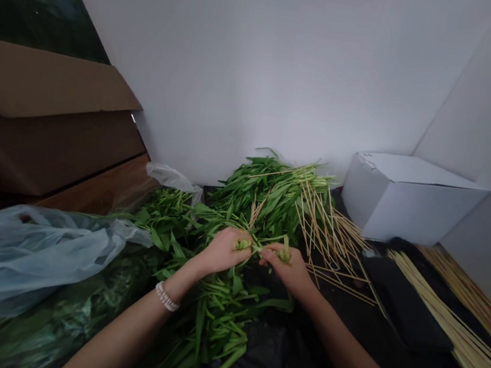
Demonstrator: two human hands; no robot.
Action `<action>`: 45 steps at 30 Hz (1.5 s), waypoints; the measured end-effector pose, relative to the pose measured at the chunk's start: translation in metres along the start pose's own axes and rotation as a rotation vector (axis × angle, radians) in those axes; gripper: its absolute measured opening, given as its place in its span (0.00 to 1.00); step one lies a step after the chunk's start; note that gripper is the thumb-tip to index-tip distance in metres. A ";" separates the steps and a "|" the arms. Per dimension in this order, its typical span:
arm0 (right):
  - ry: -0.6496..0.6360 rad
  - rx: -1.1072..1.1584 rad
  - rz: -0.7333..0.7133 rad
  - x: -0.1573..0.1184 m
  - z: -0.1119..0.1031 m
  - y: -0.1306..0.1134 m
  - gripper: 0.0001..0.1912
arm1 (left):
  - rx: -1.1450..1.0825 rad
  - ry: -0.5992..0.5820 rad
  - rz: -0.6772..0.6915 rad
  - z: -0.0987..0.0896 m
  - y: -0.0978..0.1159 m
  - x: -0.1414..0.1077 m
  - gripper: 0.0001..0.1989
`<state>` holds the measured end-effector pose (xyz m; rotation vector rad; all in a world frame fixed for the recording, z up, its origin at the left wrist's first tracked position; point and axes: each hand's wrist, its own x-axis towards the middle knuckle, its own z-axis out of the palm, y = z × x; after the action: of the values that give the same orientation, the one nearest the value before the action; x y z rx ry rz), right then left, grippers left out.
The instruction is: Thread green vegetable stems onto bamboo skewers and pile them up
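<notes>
My left hand [227, 250], with a white beaded bracelet [166, 296] at the wrist, is closed around green leafy stems [243, 244]. Close beside it my right hand [285, 266] is closed too, with pale green stems [284, 249] poking out of the fist. Between the two fists, thin strands of stem meet; which hand each belongs to I cannot tell. Below the hands lie more cut leafy greens [226, 321]. Behind them rises a pile of leafy greens [273, 182], with thin wooden sticks [318, 218] lying over its right side.
A clear plastic bag [44, 253] and bagged greens [72, 312] lie on the left, before an open cardboard box [42, 137]. At right stand a white box [408, 195], a black flat object [406, 304] and bundles of long thin sticks [457, 335]. A white wall [254, 57] closes the back.
</notes>
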<state>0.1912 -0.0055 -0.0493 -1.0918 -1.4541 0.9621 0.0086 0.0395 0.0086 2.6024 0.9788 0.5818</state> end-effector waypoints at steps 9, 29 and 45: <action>0.140 0.281 0.035 0.005 -0.004 0.007 0.19 | -0.673 0.599 -0.394 -0.033 -0.044 0.015 0.09; 0.253 0.585 0.238 0.010 -0.005 0.017 0.25 | 0.445 0.041 -0.007 -0.010 -0.010 -0.090 0.34; -0.025 0.074 0.028 -0.006 0.013 0.003 0.22 | 0.470 0.247 0.253 -0.019 0.022 -0.040 0.18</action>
<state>0.1785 -0.0107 -0.0556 -1.0516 -1.4154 1.0446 -0.0150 -0.0008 0.0237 3.1622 0.9567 0.8390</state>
